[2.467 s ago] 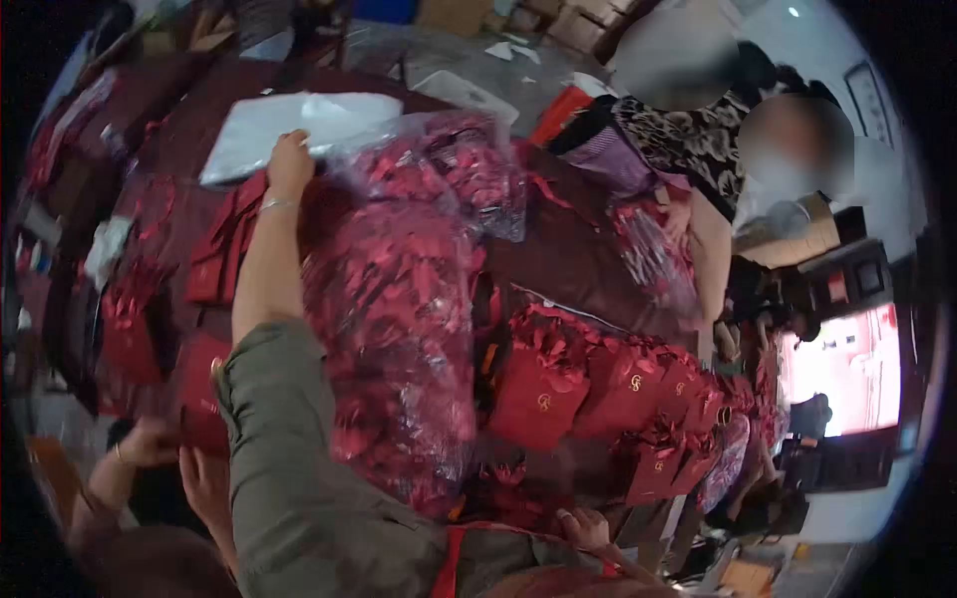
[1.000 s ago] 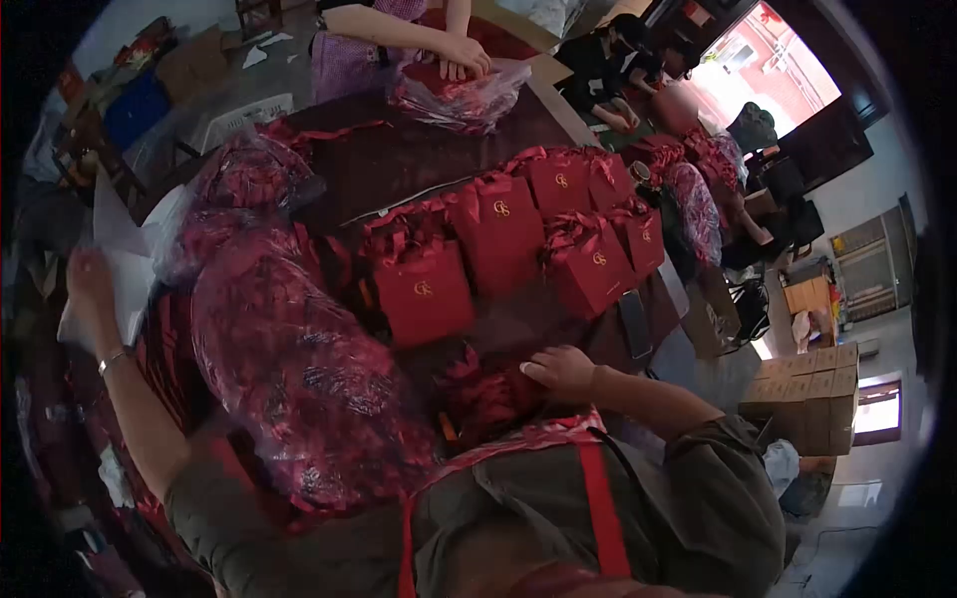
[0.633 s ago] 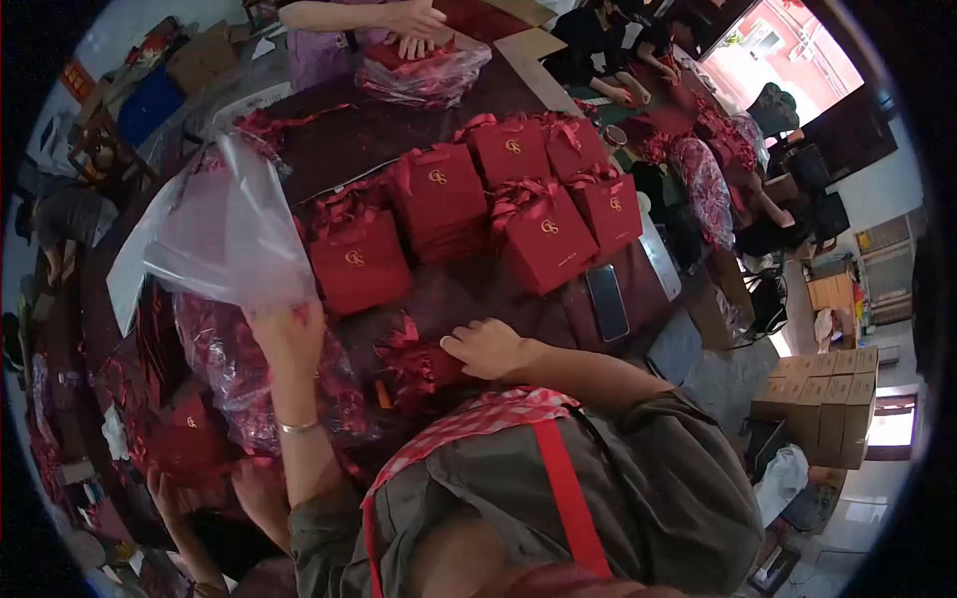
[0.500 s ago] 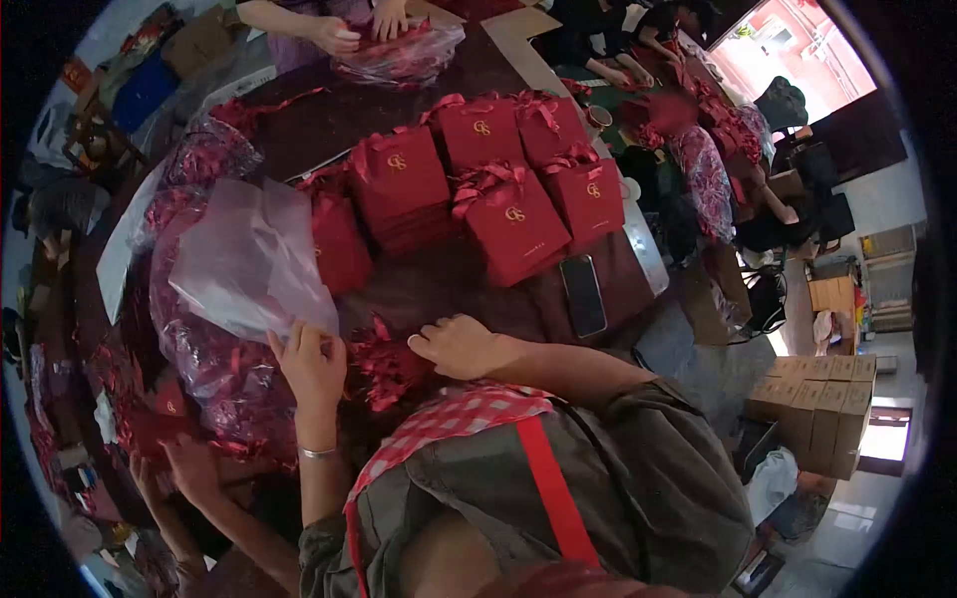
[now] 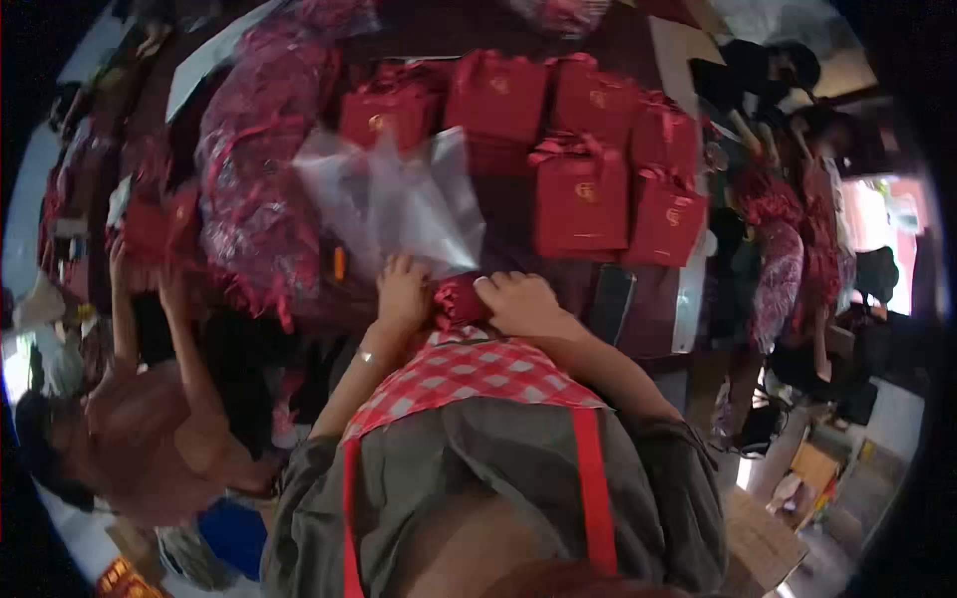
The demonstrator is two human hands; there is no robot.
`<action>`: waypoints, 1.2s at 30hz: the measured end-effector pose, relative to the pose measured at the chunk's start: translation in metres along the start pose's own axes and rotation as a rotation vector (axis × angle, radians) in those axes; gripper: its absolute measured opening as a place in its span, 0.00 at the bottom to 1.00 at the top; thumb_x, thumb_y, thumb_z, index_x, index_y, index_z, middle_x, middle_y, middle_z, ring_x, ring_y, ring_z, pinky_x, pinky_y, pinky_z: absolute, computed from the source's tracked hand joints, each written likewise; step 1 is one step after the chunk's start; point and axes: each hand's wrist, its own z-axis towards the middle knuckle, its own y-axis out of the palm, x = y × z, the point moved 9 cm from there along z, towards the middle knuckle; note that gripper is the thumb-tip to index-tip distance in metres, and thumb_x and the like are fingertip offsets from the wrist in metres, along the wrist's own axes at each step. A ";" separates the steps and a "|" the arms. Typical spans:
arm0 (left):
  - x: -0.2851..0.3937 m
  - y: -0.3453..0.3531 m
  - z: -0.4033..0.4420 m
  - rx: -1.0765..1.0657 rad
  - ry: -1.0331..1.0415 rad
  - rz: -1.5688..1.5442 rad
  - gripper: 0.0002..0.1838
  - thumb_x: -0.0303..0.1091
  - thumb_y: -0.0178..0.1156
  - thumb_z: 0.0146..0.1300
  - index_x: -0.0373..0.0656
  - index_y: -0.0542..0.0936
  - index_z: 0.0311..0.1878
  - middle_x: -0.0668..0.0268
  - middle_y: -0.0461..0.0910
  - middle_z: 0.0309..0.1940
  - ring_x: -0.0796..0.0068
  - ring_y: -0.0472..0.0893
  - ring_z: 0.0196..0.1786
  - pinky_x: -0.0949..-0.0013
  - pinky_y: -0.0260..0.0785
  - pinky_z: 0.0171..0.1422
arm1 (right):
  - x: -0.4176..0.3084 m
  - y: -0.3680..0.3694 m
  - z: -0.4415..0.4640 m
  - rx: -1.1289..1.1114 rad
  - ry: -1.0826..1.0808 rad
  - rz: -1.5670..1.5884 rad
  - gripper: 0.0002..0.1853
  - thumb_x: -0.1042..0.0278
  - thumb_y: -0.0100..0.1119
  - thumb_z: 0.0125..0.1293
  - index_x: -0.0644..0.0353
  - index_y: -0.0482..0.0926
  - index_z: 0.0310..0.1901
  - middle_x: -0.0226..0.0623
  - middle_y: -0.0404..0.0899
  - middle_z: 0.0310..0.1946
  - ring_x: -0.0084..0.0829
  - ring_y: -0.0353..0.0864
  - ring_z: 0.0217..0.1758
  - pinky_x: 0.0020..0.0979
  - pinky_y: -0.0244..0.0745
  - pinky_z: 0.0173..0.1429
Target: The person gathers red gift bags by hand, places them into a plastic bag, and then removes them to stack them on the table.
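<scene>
My left hand [image 5: 403,297] is closed at the lower edge of a clear plastic bag [image 5: 399,204], which spreads over the dark table in front of me. Close by on its right, my right hand [image 5: 522,305] has its fingers bent round a red ribbon bundle [image 5: 461,302] against my checked apron. Part of the bundle is hidden by my fingers. Beyond them stand several red gift bags [image 5: 583,204] with ribbon handles and gold lettering. A long plastic sack of red ribbons [image 5: 261,169] lies to the left.
A phone [image 5: 611,302] lies near the table's front edge at right. An orange object [image 5: 339,264] is beside the sack. At left, a co-worker's hands [image 5: 171,284] hold a red bag [image 5: 159,234]. More people and red goods are at the far right.
My left hand has brought the clear plastic bag from the far left to beside my right hand. The view has turned, and the ribbon bundle now sits between both hands.
</scene>
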 end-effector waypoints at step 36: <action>0.006 -0.169 0.030 0.260 0.195 0.119 0.22 0.39 0.66 0.49 0.51 0.76 0.50 0.68 0.75 0.45 0.63 0.76 0.47 0.55 0.65 0.46 | -0.005 -0.021 -0.001 0.058 0.144 -0.010 0.26 0.63 0.71 0.41 0.59 0.70 0.42 0.41 0.75 0.33 0.44 0.78 0.38 0.40 0.75 0.40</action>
